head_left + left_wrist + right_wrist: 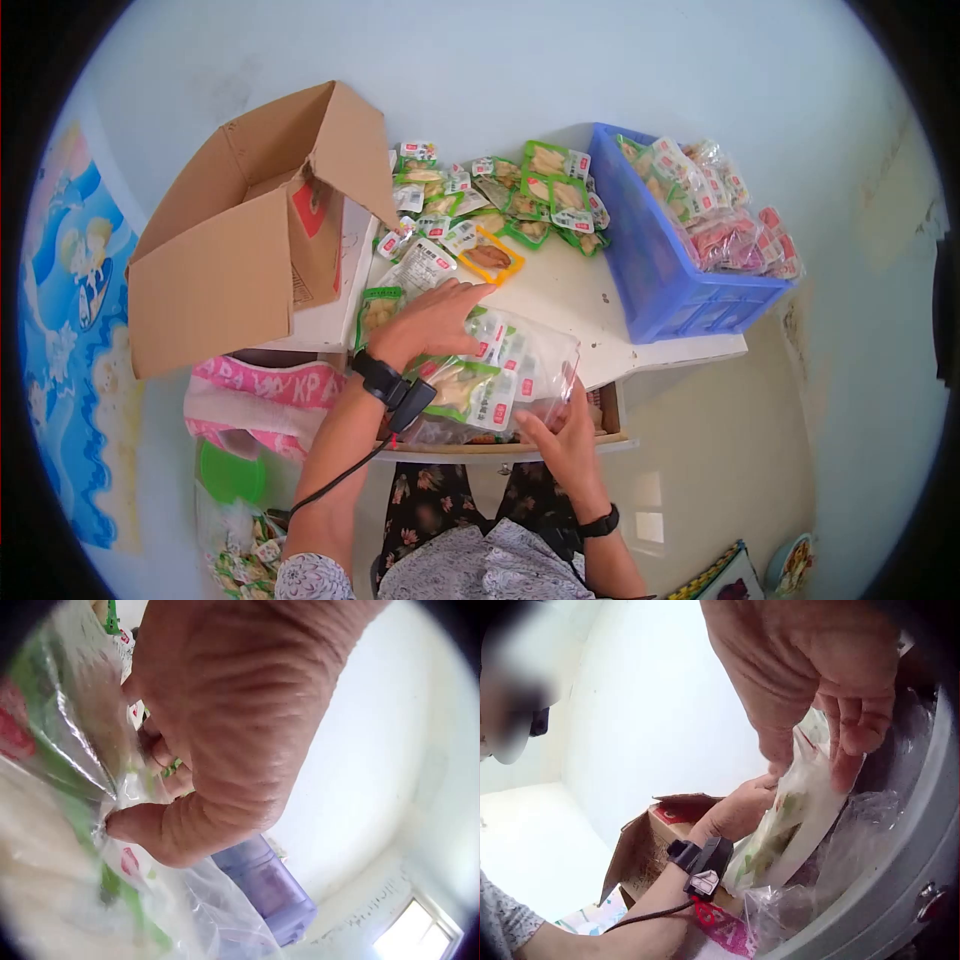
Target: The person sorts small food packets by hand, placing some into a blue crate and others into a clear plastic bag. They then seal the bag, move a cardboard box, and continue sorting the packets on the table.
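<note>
Standing on the white table (560,305) were a creased cardboard box (212,290) and a rigid blue crate (645,280).
Over the drawer (612,439), a crinkled clear bag (548,352) of glossy packets (465,388) was pinched by the left hand (435,322) and right hand (572,448).

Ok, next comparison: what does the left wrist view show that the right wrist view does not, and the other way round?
Only the left wrist view: the blue plastic crate and a bright window.

Only the right wrist view: the right hand, the open cardboard box, the pink-and-white cloth and the grey drawer front.

Both: the left hand, close up in one and farther off in the other, and the clear plastic bag with packets inside.
</note>
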Action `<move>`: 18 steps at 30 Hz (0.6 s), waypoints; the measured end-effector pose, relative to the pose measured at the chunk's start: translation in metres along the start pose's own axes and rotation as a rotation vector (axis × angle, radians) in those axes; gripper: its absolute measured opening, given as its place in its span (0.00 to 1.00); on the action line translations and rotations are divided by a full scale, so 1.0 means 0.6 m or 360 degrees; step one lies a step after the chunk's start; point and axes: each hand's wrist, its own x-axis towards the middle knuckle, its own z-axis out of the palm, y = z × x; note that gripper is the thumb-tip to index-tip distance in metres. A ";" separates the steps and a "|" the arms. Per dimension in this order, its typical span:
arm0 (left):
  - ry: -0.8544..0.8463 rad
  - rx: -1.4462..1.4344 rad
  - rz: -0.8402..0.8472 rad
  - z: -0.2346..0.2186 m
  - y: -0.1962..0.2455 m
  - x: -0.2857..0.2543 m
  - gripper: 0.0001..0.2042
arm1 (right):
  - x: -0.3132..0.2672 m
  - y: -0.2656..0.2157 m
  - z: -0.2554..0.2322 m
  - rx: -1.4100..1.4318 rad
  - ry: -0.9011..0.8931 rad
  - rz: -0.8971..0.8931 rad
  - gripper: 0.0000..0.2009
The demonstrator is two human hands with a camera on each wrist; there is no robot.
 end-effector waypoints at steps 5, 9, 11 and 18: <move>0.0128 -0.0224 -0.0075 -0.001 -0.030 0.011 0.27 | 0.032 0.029 -0.005 0.0022 0.0042 -0.0165 0.08; 0.0414 -0.0556 0.0011 -0.011 -0.046 -0.013 0.19 | 0.097 -0.065 -0.029 -0.0112 0.0174 -0.0508 0.02; 0.0577 -0.0771 0.0087 -0.026 -0.026 -0.042 0.18 | 0.129 -0.122 -0.046 -0.0294 0.0277 -0.0789 0.03; 0.1030 -0.1576 0.0405 0.044 0.009 -0.074 0.14 | 0.160 -0.246 -0.041 -0.0497 0.0326 -0.1446 0.07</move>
